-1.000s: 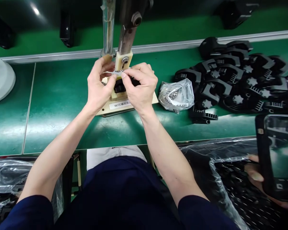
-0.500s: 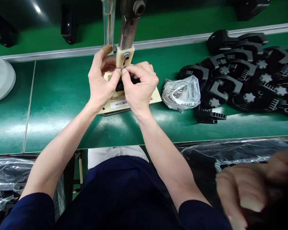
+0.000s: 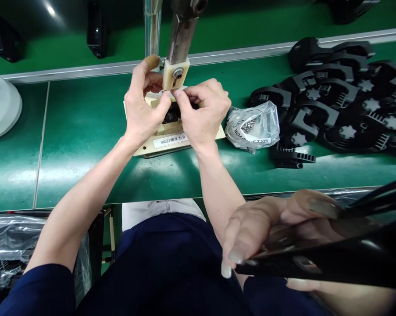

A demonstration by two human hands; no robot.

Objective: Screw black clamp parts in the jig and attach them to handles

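Observation:
Both hands meet under a cream block (image 3: 176,74) at the lower end of a metal post (image 3: 183,37). My left hand (image 3: 143,103) has its fingers curled beside the block and its thumb at the block's bottom edge. Thumb and forefinger of my right hand (image 3: 205,109) are pinched at the same spot; whatever small thing lies between the fingertips is hidden. Just below the hands, a black part (image 3: 171,115) sits in a cream fixture (image 3: 145,147) with a printed label (image 3: 169,141). The right hand partly covers this fixture.
A clear plastic bag (image 3: 253,127) of small metal pieces lies right of the fixture, beside a pile of black moulded parts (image 3: 336,101). White round discs (image 3: 2,107) sit at left. Another person's hand (image 3: 263,224) holds a glossy dark object (image 3: 332,259) at lower right.
My right hand has shifted slightly right and uncovered more of the label. The other person's hand has come further in from the right, and the dark object it holds now shows.

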